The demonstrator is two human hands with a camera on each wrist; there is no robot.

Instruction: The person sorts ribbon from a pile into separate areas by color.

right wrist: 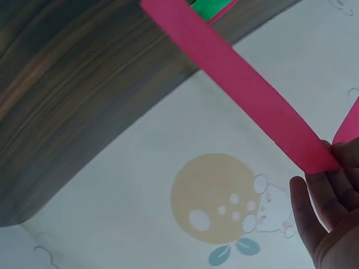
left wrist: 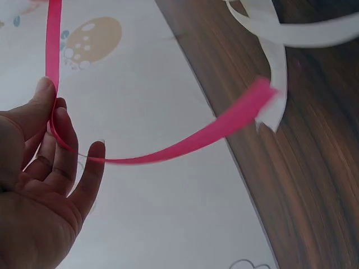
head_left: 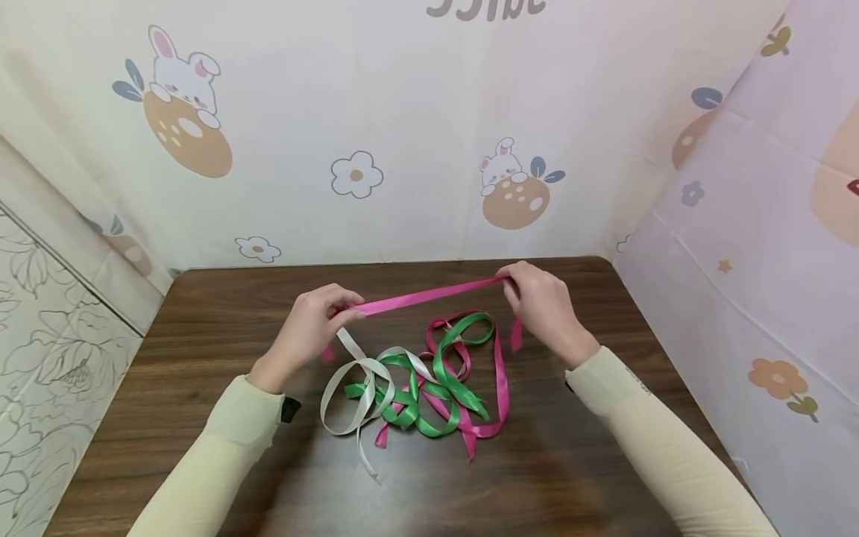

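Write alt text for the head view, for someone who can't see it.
A person's left hand and right hand hold a pink ribbon stretched between them above a wooden table. Nearer lie tangled white, green and pink ribbons; behind is a pale backdrop with rabbits and flowers.

Pink ribbon (head_left: pixel 429 295), wood-grained brown table (head_left: pixel 208 321)

Cropped wall lettering (head_left: pixel 488 8); nothing legible

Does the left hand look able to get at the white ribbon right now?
Probably yes: the white ribbon lies on the table close by, its outer side uncovered. However, the left hand pinches a pink ribbon, so it might need to let go first.
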